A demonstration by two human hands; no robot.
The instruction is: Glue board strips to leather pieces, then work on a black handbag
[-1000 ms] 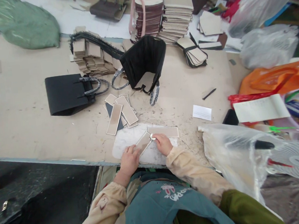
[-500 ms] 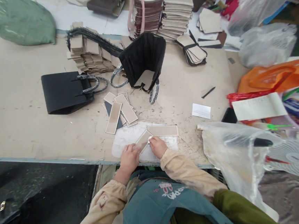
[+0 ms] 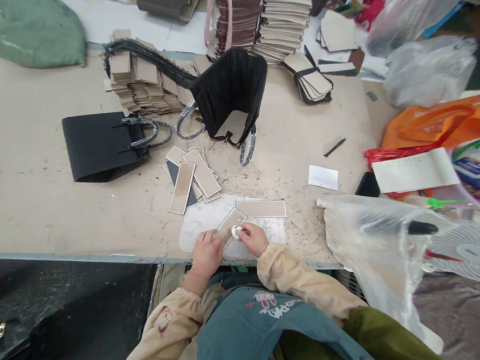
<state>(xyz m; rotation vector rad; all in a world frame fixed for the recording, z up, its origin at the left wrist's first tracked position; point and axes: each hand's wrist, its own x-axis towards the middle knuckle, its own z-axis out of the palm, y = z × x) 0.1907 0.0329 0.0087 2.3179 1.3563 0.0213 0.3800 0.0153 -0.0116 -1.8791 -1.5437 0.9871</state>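
Note:
A beige rectangular panel with pale edges lies slanted on a whitish sheet near the table's front edge. My left hand rests on the panel's lower left end, fingers stretched out over it. In my right hand a small crumpled white cloth or tissue is pinched between the fingertips, over the panel's right part. A second beige panel lies just behind, its left end by the first. Further back is a loose pile of similar panels, one showing a dark face.
Behind the pile are a black handbag on its side and an open black bag. Stacked pieces stand at the back. A black pen, a white card and a clear plastic bag lie to the right.
My right hand has shifted slightly left and nearer to me, bringing the white wad from the panel's edge over its face. The left hand stays on the panel.

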